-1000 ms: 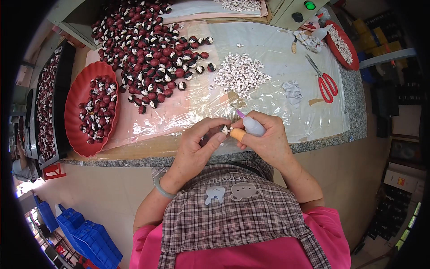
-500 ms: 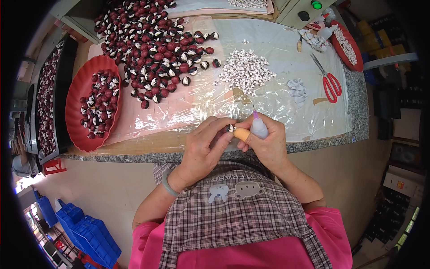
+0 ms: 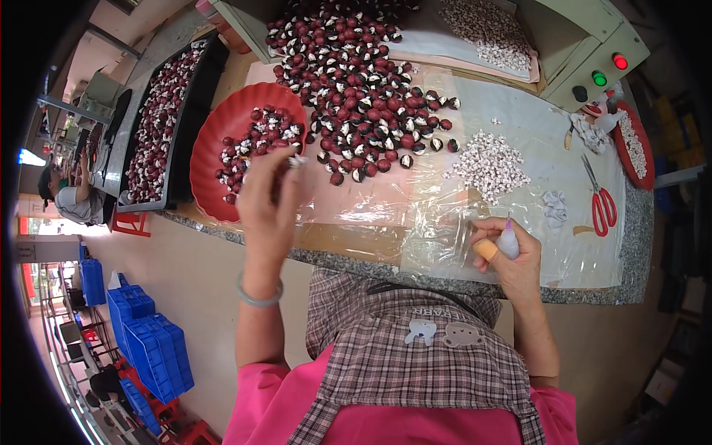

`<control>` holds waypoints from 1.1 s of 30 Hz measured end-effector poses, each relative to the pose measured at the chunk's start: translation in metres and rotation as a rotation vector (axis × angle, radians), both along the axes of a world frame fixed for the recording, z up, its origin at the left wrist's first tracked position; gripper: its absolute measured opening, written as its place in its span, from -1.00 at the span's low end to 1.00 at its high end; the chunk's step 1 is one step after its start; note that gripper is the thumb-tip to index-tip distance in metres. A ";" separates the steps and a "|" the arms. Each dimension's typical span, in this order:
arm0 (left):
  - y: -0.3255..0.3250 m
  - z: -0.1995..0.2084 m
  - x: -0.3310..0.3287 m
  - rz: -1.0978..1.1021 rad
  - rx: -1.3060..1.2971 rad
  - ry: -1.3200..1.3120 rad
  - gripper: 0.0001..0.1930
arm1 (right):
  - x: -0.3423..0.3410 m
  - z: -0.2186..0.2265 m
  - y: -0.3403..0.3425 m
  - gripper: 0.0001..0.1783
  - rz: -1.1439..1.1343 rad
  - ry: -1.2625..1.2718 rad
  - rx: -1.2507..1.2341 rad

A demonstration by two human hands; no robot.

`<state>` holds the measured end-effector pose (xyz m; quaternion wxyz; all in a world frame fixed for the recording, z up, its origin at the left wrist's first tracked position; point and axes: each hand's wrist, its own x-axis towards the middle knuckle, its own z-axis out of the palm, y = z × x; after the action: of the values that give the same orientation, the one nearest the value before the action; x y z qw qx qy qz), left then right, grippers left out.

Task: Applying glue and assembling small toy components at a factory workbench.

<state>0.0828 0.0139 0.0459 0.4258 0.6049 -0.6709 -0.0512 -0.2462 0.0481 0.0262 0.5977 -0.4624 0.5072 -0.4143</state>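
My left hand (image 3: pixel 263 208) is over the near right rim of a red scalloped dish (image 3: pixel 209 159). Between its curled fingers is a dark red ball with a small white piece on it, mostly hidden by the fingers. Dark red balls topped with white pieces (image 3: pixel 259 137) lie in the dish. At the table's front edge, my right hand (image 3: pixel 515 256) grips a small squeeze bottle (image 3: pixel 508 243) with a purple tip pointing up. An orange finger cover (image 3: pixel 486 250) sits on that thumb. Beyond this hand lies a pile of small white pieces (image 3: pixel 489 167).
Many red, black and white balls (image 3: pixel 371 111) spread across the back of the table. To the left stands a black tray (image 3: pixel 178 93) full of finished-looking balls. Red-handled scissors (image 3: pixel 602 208), a crumpled white cloth (image 3: pixel 555 209) and a red dish (image 3: pixel 644 167) of white pieces lie right. A person (image 3: pixel 78 200) is far left.
My hands have parted. The left has carried the ball leftward to the red dish, while the right stays near the table edge with the bottle. The whole view has shifted left.
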 end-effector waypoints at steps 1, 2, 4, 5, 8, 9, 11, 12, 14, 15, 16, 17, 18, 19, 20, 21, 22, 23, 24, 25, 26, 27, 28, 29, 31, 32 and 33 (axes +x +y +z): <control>-0.006 0.002 0.014 0.031 -0.070 -0.100 -0.79 | -0.002 -0.003 0.000 -0.72 0.002 0.022 -0.001; -0.008 0.001 0.029 0.065 -0.006 -0.152 -0.78 | -0.004 -0.002 0.001 -0.72 0.004 0.020 -0.002; -0.010 -0.006 0.041 0.085 0.032 -0.308 -0.75 | -0.003 -0.004 0.002 -0.74 -0.009 0.042 -0.013; -0.012 -0.008 0.041 0.066 0.006 -0.408 -0.73 | -0.003 -0.004 0.002 -0.74 -0.009 0.043 -0.014; -0.014 -0.005 0.014 0.091 -0.064 -0.612 -0.67 | -0.006 -0.003 0.004 -0.76 -0.032 0.066 -0.001; -0.013 -0.005 0.006 0.095 -0.096 -0.618 -0.70 | -0.007 -0.003 0.004 -0.76 -0.036 0.073 -0.003; -0.010 -0.021 -0.003 -0.055 -0.076 -0.389 -0.80 | -0.007 -0.002 0.006 -0.77 -0.038 0.080 -0.006; -0.007 -0.029 -0.011 -0.106 -0.048 -0.290 -0.80 | -0.008 -0.002 0.006 -0.77 -0.037 0.081 -0.007; -0.003 -0.045 -0.020 -0.069 0.012 -0.260 -0.78 | -0.007 -0.001 0.007 -0.78 -0.035 0.082 -0.010; -0.002 -0.050 -0.021 -0.047 0.059 -0.261 -0.76 | -0.007 0.000 0.007 -0.78 -0.038 0.089 0.002; -0.002 -0.052 -0.022 -0.045 0.059 -0.262 -0.76 | -0.006 0.001 0.008 -0.78 -0.041 0.096 0.013; -0.002 -0.053 -0.024 -0.024 0.080 -0.286 -0.76 | -0.006 0.001 0.008 -0.78 -0.041 0.095 0.013; -0.002 -0.053 -0.025 -0.002 0.103 -0.310 -0.75 | -0.006 0.002 0.009 -0.78 -0.038 0.105 0.018; -0.001 -0.054 -0.024 -0.002 0.103 -0.310 -0.75 | -0.006 0.002 0.009 -0.77 -0.034 0.116 0.023; -0.001 -0.054 -0.024 -0.015 0.121 -0.264 -0.74 | -0.007 0.000 0.009 -0.77 -0.036 0.116 0.024; 0.000 -0.053 -0.026 -0.029 0.139 -0.218 -0.72 | -0.008 -0.002 0.007 -0.75 -0.020 0.107 0.017; 0.002 -0.049 -0.029 -0.068 0.201 0.006 -0.75 | -0.008 -0.003 0.006 -0.71 -0.005 0.100 0.011; 0.006 -0.042 -0.032 -0.106 0.264 0.230 -0.79 | -0.007 -0.002 0.006 -0.67 -0.016 0.034 0.013; 0.009 -0.051 -0.033 -0.161 0.358 0.584 -0.80 | -0.005 -0.001 0.005 -0.62 -0.027 -0.031 0.014; 0.013 -0.048 -0.036 -0.215 0.452 0.843 -0.81 | -0.008 -0.001 0.003 -0.61 0.021 -0.090 0.003; 0.017 -0.040 -0.042 -0.266 0.546 1.103 -0.82 | -0.009 -0.002 0.002 -0.64 0.055 -0.139 -0.018; 0.020 -0.038 -0.042 -0.291 0.635 1.176 -0.78 | -0.011 -0.003 0.000 -0.67 0.087 -0.187 -0.040; 0.022 -0.034 -0.047 -0.330 0.667 1.250 -0.75 | -0.010 -0.005 0.000 -0.71 0.094 -0.184 -0.030; 0.024 -0.033 -0.053 -0.369 0.699 1.325 -0.72 | -0.008 -0.003 -0.001 -0.72 0.102 -0.175 -0.048; 0.027 -0.033 -0.065 -0.451 0.736 1.371 -0.68 | -0.005 0.000 -0.003 -0.74 0.104 -0.174 -0.134; 0.028 -0.033 -0.071 -0.477 0.752 1.369 -0.68 | -0.006 0.000 -0.003 -0.74 0.090 -0.159 -0.129; 0.028 -0.040 -0.073 -0.543 0.750 1.358 -0.70 | -0.006 0.001 -0.002 -0.75 0.070 -0.132 -0.160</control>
<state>0.0095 0.0417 0.0057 0.4815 0.3606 -0.3283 -0.7282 -0.2524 0.0460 0.0274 0.6051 -0.4977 0.4155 -0.4622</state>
